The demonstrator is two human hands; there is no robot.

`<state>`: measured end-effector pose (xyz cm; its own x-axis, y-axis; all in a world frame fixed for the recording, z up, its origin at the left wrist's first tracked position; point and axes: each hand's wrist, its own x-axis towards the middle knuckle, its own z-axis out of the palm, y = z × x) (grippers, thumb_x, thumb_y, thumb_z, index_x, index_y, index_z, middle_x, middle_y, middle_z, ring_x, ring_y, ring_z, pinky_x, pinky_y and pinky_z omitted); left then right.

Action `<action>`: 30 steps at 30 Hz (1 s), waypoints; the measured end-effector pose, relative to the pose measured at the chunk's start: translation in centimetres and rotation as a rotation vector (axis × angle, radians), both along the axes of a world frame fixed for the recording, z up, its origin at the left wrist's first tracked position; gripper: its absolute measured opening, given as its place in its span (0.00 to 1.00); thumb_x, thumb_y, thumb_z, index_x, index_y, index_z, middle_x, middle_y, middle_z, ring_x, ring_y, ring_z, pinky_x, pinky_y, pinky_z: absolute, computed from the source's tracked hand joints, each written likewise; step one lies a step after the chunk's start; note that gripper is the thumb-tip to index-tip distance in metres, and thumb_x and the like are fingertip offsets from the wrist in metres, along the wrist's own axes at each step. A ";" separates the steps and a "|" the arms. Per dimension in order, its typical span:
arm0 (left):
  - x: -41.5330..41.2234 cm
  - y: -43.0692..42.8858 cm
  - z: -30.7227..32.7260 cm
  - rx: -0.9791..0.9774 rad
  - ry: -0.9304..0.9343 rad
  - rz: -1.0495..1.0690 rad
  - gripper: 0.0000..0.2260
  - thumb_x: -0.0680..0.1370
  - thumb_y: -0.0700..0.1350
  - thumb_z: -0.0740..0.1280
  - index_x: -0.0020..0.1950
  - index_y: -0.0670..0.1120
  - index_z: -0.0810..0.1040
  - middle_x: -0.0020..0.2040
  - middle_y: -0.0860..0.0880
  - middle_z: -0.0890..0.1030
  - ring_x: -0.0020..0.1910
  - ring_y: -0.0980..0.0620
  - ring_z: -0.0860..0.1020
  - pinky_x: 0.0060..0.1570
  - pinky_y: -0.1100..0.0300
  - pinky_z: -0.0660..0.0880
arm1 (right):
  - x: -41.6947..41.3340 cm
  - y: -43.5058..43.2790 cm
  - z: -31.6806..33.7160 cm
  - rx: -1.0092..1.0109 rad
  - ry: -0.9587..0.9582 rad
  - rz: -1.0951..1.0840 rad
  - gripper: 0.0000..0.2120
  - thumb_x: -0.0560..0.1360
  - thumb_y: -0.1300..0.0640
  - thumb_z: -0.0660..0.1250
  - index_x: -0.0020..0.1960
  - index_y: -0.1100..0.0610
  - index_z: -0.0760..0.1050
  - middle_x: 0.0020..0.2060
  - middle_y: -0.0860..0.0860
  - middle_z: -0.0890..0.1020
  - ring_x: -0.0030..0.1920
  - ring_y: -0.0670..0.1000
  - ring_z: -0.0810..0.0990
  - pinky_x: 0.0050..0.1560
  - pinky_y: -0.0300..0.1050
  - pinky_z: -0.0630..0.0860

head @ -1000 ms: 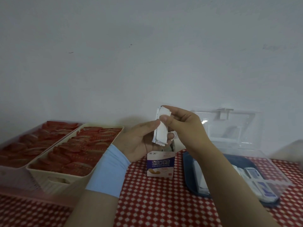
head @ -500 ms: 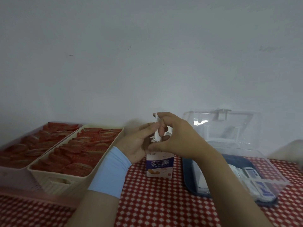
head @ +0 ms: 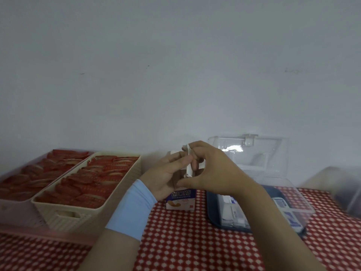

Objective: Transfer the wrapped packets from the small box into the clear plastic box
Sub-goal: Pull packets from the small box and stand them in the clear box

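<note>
Item: left hand [head: 166,173]. It holds the box [head: 180,201] by its upper part, palm against the left side. The thumb lies nearly straight and its tip touches the packets [head: 189,165]. The other fingers are hidden behind the box, so I cannot tell how far they curl. A wristband [head: 130,208], light blue, sits on that forearm.

Item: right hand [head: 213,173]. It is closed in a pinch on the packets, with the forefinger hooked over their top end and the thumb under their lower end. The remaining fingers are curled in behind them.

Item: packets. A thin white sheaf stands upright and edge-on to me, at the mouth of the box and between my two hands. The count cannot be read.

Item: box. Small white and purple carton, standing on the cloth [head: 195,241] just left of the clear box [head: 277,165]. Only its lower front shows below my hands.

Item: clear box. Its lid is raised against the wall [head: 175,75] and its base is dark blue. Flat packets [head: 234,214], white and blue, lie inside along the bottom. My right forearm crosses its near left corner.

Item: basket [head: 58,214]. Cream, at the left, filled with red sachets [head: 93,182]. A pink tray [head: 11,208] touches its left side and holds more red sachets.

Item: cloth. Red with a white check, lying under all of the above.
</note>
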<state>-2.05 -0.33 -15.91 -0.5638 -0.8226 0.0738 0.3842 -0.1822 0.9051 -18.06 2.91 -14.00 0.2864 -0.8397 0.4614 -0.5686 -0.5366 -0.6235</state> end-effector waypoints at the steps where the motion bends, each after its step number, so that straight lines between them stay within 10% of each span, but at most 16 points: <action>1: -0.2 0.3 0.0 -0.012 0.000 -0.017 0.12 0.75 0.45 0.68 0.56 0.39 0.78 0.49 0.45 0.83 0.45 0.50 0.83 0.44 0.58 0.82 | -0.5 0.4 0.2 0.039 -0.004 0.005 0.18 0.62 0.52 0.83 0.36 0.55 0.73 0.56 0.41 0.79 0.52 0.39 0.79 0.51 0.44 0.81; 4: -0.6 1.4 0.3 -0.041 -0.016 -0.058 0.13 0.75 0.43 0.66 0.57 0.38 0.75 0.47 0.43 0.84 0.42 0.47 0.84 0.43 0.55 0.83 | -2.1 1.4 1.3 0.149 -0.171 0.102 0.08 0.74 0.52 0.72 0.45 0.56 0.77 0.58 0.44 0.82 0.60 0.38 0.78 0.60 0.44 0.75; 9: -0.8 2.8 0.1 -0.075 -0.055 -0.123 0.13 0.75 0.42 0.64 0.58 0.40 0.72 0.52 0.45 0.85 0.42 0.45 0.85 0.41 0.55 0.83 | -3.9 2.1 2.8 0.134 -0.216 -0.111 0.13 0.80 0.59 0.67 0.63 0.50 0.79 0.44 0.47 0.86 0.42 0.44 0.84 0.49 0.38 0.77; 20: -4.0 4.4 -0.4 -0.045 -0.093 -0.163 0.19 0.78 0.45 0.67 0.66 0.38 0.70 0.49 0.44 0.84 0.43 0.45 0.84 0.40 0.55 0.81 | -6.9 5.4 2.8 0.232 -0.139 -0.083 0.07 0.78 0.61 0.69 0.49 0.56 0.86 0.36 0.48 0.86 0.37 0.43 0.83 0.44 0.32 0.78; 26: -6.3 4.7 -0.1 -0.011 -0.004 -0.055 0.19 0.76 0.46 0.67 0.63 0.37 0.73 0.49 0.42 0.84 0.44 0.45 0.84 0.40 0.56 0.81 | -8.5 6.0 3.1 0.209 0.038 -0.156 0.20 0.76 0.46 0.72 0.67 0.43 0.76 0.59 0.37 0.79 0.57 0.39 0.79 0.64 0.46 0.75; 30: -7.9 4.7 0.6 -0.006 -0.022 0.053 0.21 0.77 0.49 0.67 0.66 0.39 0.76 0.60 0.41 0.82 0.52 0.48 0.84 0.43 0.56 0.81 | -8.5 7.2 3.7 0.218 0.119 -0.120 0.26 0.59 0.41 0.81 0.52 0.42 0.72 0.63 0.33 0.72 0.61 0.36 0.74 0.59 0.40 0.74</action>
<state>-9.99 4.40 -15.27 -0.5213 -0.8508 0.0670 0.3731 -0.1565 0.9145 -26.57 10.15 -10.32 0.2206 -0.9467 0.2348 -0.6959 -0.3214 -0.6422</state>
